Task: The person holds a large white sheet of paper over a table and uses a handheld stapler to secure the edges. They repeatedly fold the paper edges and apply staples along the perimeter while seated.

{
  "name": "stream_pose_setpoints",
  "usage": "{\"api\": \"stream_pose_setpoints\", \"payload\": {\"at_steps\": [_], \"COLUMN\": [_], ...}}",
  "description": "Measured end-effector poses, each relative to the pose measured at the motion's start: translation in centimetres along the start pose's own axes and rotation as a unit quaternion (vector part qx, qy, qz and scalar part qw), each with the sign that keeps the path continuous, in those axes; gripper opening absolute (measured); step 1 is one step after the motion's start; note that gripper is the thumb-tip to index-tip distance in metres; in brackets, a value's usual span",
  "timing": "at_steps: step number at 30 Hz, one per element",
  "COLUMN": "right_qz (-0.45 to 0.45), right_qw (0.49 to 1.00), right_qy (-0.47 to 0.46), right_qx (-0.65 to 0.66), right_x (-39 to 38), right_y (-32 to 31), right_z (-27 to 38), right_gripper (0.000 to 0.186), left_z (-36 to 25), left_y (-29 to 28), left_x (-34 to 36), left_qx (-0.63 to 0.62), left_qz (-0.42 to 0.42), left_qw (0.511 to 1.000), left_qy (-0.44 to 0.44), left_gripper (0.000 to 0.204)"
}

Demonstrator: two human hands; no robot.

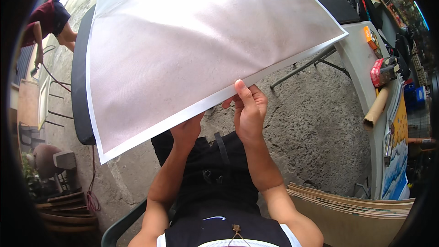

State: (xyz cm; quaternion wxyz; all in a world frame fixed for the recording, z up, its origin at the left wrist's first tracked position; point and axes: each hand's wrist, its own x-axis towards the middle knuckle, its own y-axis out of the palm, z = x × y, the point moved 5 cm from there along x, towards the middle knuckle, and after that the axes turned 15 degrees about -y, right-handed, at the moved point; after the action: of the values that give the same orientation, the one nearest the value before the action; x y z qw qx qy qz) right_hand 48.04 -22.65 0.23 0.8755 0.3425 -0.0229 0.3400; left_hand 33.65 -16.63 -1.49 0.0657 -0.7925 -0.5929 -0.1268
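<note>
A large pale sheet (183, 73) with a white border spreads over a black table (81, 82), its near edge lifted off toward me. Soft creases run across it, and bright glare covers its far part. My right hand (250, 110) pinches the white border near the middle of that edge, thumb on top and fingers underneath. Close by on the left, my left hand (187, 132) reaches beneath the sheet. Its fingers are hidden there, so its grip does not show.
On the right, a light table (359, 59) carries an orange box (371, 38), a red-labelled roll (377, 72) and a cardboard tube (376, 110). Boards (347, 210) lean at lower right. At far left, a person (45, 20) bends over, holding a hose-like line. A fan (48, 167) stands lower left.
</note>
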Motion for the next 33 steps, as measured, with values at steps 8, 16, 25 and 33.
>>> {"api": "stream_pose_setpoints", "payload": {"at_steps": [8, 16, 25, 33], "right_qz": [-0.011, -0.021, -0.014, -0.01], "right_qw": [1.0, 0.999, 0.995, 0.999], "right_qy": [-0.011, -0.024, -0.028, -0.012], "right_qx": [0.014, 0.035, 0.094, -0.028], "right_x": [-0.1, -0.2, -0.8, -0.3], "right_y": [0.2, -0.1, 0.3, -0.1], "right_z": [0.0, -0.4, -1.7, -0.3], "right_gripper": [0.019, 0.019, 0.016, 0.017], "left_z": [-0.7, -0.5, 0.4, -1.0], "left_y": [0.7, 1.0, 0.3, 4.3], "left_x": [-0.3, -0.3, -0.2, -0.3], "left_qx": [-0.031, 0.021, 0.011, -0.107], "left_qz": [-0.049, -0.065, -0.076, 0.16], "left_qw": [0.998, 0.996, 0.996, 0.977], "left_qy": [0.003, 0.059, 0.046, -0.095], "left_gripper": [0.025, 0.032, 0.03, 0.041]}}
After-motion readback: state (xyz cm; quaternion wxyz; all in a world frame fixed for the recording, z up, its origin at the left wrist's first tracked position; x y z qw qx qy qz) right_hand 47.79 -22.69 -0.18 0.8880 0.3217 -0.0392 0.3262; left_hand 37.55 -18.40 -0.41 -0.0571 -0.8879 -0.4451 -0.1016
